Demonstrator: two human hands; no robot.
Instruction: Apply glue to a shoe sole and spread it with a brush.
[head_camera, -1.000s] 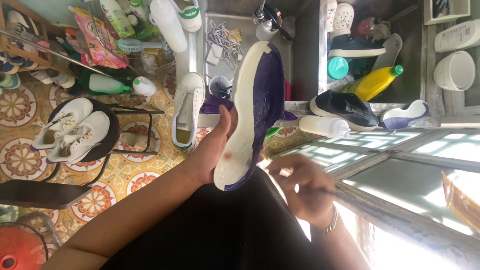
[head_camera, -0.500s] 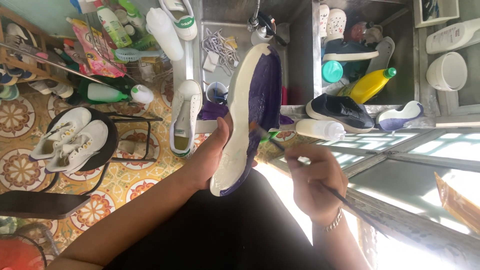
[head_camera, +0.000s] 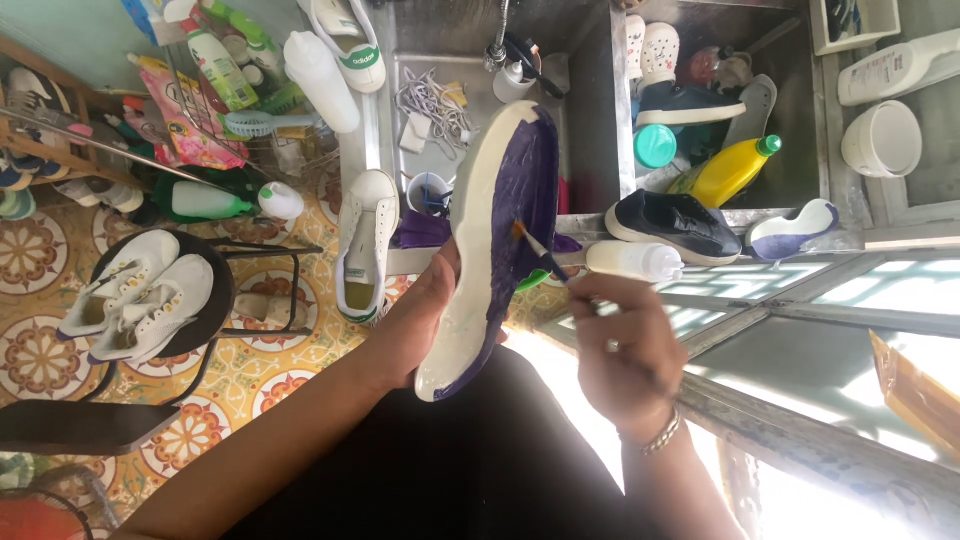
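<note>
Showing cream shoe sole (head_camera: 487, 250), half painted purple.

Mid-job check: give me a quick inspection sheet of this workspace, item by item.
Surface: steel sink counter, patterned tile floor.
Job's things: cream shoe sole part-painted purple; thin paintbrush, tip on the sole.
Clutter: white sneakers on a round black stool, yellow bottle, white bowl, dark shoe.
Hands: left hand holds the sole; right hand holds the paintbrush.
Cables: nothing seen; white laces in the sink.
Surroundings: bright window frame.
</note>
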